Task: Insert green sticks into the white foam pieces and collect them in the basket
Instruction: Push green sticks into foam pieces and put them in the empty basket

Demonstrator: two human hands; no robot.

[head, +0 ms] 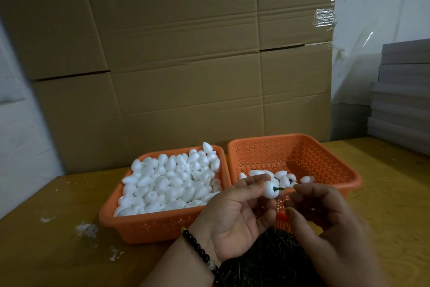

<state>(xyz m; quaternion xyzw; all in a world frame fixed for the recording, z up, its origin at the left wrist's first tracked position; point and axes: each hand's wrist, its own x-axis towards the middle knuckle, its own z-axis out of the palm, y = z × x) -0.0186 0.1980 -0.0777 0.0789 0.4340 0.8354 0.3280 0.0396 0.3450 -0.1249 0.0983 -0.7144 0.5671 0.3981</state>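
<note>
— How many baskets have you got there?
— Two orange ones: the left basket (162, 224) heaped with plain foam pieces (172, 182), too many to count, and the right basket (325, 147) with about ten finished. One foam piece (270, 191) with one green stick (349, 188) sits between my two hands.

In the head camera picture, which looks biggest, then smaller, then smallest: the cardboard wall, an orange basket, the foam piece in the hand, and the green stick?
1. cardboard wall
2. orange basket; the two baskets look alike in size
3. foam piece held by the left hand
4. green stick, partly hidden inside the foam
</note>
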